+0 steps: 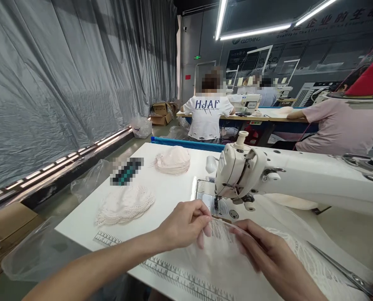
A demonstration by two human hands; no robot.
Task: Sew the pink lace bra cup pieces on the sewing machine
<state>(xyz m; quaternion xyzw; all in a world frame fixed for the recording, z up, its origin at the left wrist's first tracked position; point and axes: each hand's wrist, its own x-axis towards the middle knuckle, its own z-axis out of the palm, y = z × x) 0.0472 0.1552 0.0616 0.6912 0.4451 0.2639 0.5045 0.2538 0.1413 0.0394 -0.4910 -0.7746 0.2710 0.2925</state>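
Note:
A thin, sheer white fabric piece [218, 255] is stretched between my two hands, just in front of the sewing machine's needle area. My left hand [188, 221] pinches its upper left edge between thumb and fingers. At the upper right edge, my right hand [261, 246] grips the same fabric, thumb hidden in part. Close beyond my fingertips is the presser foot [217, 204] of the white sewing machine [243, 171]. The fabric's edge lies near the foot, and I cannot tell whether it touches it.
Stacks of pale lace-edged pieces [125, 205] and cream fabric pieces [173, 160] lie on the white table [86, 217]. Scissors [346, 271] rest on lace at the right. A printed ruler [174, 274] runs along the front edge. Co-workers sit beyond, one in a white shirt [205, 117].

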